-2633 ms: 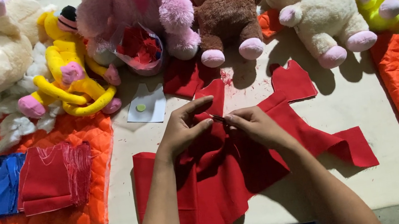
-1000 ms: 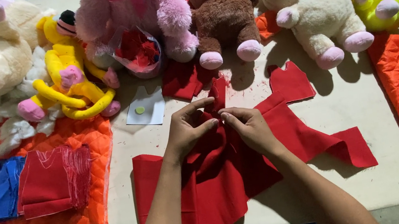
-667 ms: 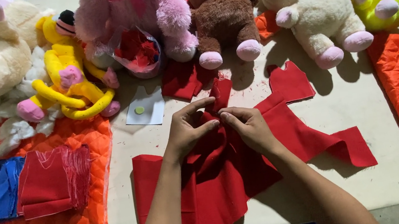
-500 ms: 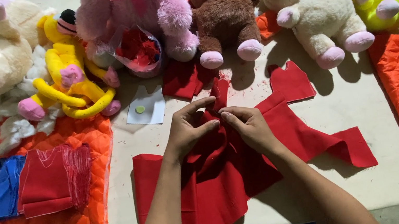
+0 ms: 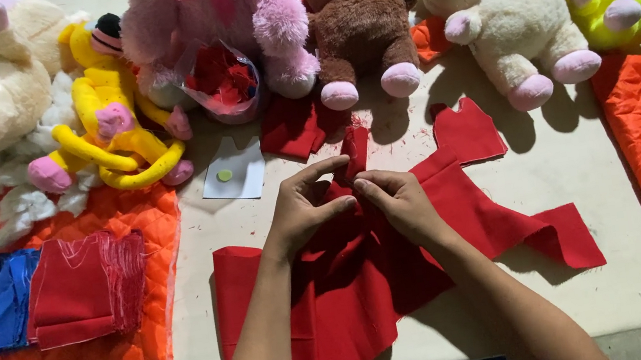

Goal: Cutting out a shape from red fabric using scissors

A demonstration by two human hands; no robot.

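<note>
While the left hand [image 5: 303, 208] and right hand [image 5: 400, 203] both pinch its narrow upper strip, the red felt piece [image 5: 370, 283] lies rumpled, flat-cut, with ragged flaps spreading across the table [image 5: 610, 306].

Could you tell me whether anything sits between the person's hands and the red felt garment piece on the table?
Nothing visible does: the left hand and right hand already pinch the cut red felt garment piece together at its upper middle.

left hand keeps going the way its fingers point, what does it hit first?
Likely the narrow upright strip of red felt, which the left hand already pinches with the right hand. Past it lies bare table, then the brown plush monkey; depth is unclear.
</note>
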